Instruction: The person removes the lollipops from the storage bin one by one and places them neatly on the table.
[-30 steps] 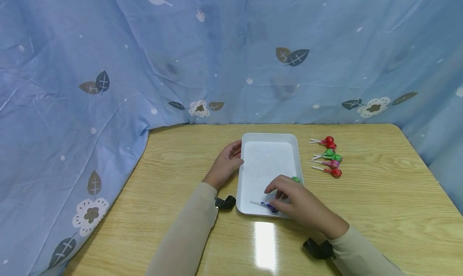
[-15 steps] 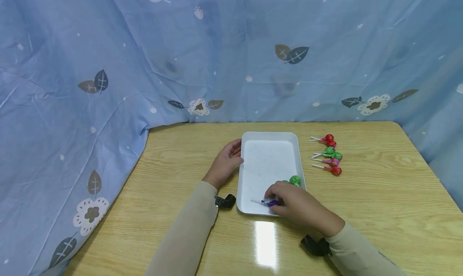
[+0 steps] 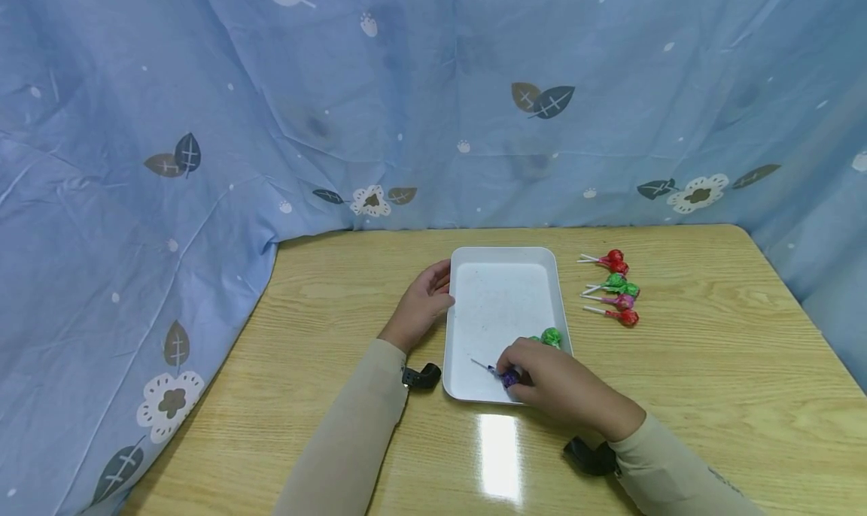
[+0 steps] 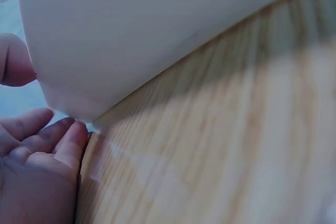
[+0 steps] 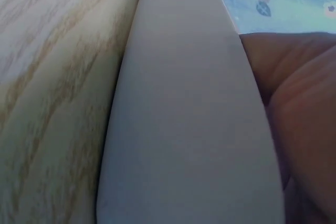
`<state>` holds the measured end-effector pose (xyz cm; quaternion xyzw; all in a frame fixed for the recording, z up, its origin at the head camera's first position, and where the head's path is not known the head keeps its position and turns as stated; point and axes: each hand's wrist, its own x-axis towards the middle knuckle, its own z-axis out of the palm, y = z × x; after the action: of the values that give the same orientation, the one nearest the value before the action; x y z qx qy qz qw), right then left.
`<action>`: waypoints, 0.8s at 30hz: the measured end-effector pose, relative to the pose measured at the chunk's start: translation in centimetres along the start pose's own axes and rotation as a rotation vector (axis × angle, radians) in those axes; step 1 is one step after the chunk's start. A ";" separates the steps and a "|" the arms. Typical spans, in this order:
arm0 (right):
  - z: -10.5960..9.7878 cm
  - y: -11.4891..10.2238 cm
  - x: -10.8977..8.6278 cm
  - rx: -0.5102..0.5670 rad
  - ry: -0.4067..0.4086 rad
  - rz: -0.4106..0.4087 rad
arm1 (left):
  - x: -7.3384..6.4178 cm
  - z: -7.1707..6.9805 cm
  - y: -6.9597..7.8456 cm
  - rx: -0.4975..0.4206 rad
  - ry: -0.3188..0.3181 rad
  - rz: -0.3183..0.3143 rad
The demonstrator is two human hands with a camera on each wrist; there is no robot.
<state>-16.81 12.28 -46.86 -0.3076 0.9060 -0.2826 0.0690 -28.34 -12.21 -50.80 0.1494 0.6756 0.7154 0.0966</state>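
In the head view a white tray [image 3: 501, 290] lies on the wooden table. My left hand [image 3: 421, 305] holds its left side, thumb at the rim and fingers by the outer wall. The left wrist view shows the left hand's fingers [image 4: 65, 140] bent beside the wall. Low in the tray, my right hand [image 3: 562, 384] pinches the wrapped head of a purple lollipop [image 3: 509, 378], whose white stick points up-left. A green lollipop [image 3: 551, 338] sits just beyond that hand, with another green one partly hidden. In the right wrist view the tray's wall covers the fingertips.
Right of the tray, several lollipops lie on the table [image 3: 704, 335]: red lollipops [image 3: 615, 256] at the back, green lollipops [image 3: 616, 280], a pink lollipop [image 3: 625, 302], and a red lollipop [image 3: 628, 317] nearest. A blue patterned curtain [image 3: 406, 110] stands behind and at left.
My right hand has come down onto the purple lollipop and closed its fingers on it. The lollipop's stick has turned to slope more up-left. My left hand stays at the tray.
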 end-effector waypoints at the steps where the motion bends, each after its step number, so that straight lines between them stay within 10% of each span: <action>1: 0.0 0.0 0.0 -0.001 0.006 -0.001 | -0.1 0.1 0.3 -0.016 -0.012 -0.002; 24: -0.8 0.4 -0.2 0.191 0.133 -0.042 | -0.8 0.4 2.6 -0.001 -0.034 -0.024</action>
<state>-17.10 13.04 -46.46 -0.2989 0.8709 -0.3888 0.0319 -27.26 -12.27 -48.22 0.1532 0.6753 0.7119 0.1168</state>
